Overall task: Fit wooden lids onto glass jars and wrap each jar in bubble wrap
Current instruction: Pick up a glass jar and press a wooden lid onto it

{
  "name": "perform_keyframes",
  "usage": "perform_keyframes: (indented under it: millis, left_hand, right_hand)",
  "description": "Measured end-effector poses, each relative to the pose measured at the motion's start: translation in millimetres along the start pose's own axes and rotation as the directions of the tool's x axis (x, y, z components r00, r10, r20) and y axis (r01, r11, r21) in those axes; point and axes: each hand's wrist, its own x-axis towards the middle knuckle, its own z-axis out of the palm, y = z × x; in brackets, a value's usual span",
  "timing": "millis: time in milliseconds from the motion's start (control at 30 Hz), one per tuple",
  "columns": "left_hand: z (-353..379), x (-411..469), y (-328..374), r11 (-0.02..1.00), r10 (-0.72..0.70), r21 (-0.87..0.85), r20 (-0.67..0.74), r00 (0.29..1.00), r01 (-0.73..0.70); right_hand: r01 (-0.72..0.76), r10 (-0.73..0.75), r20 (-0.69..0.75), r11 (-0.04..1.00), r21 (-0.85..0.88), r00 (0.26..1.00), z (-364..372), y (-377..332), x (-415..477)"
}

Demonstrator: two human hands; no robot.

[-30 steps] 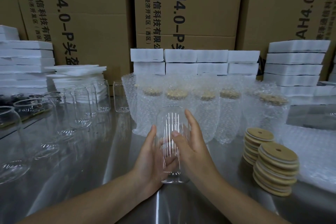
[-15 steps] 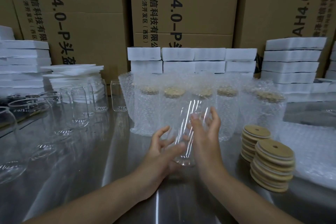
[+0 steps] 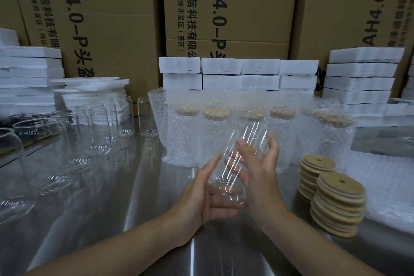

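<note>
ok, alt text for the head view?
Left hand and right hand cradle a lidless glass jar, tilted, over a steel table. Stacked wooden lids sit to the right; bubble-wrapped jars stand behind.

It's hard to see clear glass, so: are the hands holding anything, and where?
A clear glass jar, tilted, is held between both hands: the left hand against its base end, the right hand flat along its side.

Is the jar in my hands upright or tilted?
Tilted: the glass jar leans, mouth up and to the right, base lower left, between the left hand and right hand.
</note>
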Motion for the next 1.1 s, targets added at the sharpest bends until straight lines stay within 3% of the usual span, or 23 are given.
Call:
perform_keyframes:
  millis: [133,433,667,867,1100]
  left_hand:
    - [-1,2,0,0.998,-0.028,-0.051,-0.005,1.000,0.027]
    - [-6,3,-2,0.993,-0.114,-0.041,0.023,0.993,0.115]
    - [-4,3,-4,0.997,0.003,0.078,-0.127,0.992,0.006]
    - [-10,-1,-7,0.957,0.178,0.244,-0.061,0.982,-0.159]
    - [-14,2,1,0.992,0.015,0.123,0.054,0.998,-0.021]
  right_hand:
    - [-0.080,0.080,0.022,0.997,0.015,0.997,1,-1,-1]
    - [-0.041,0.041,0.004,0.999,-0.016,0.999,1,0,1]
    - [0.114,-0.114,0.009,0.983,-0.146,0.993,4,1,-2]
    - [0.106,-0.097,0.055,0.975,-0.195,0.994,2,0,0]
    - [-0.047,0.061,0.088,0.987,-0.154,0.994,-3,-6,6]
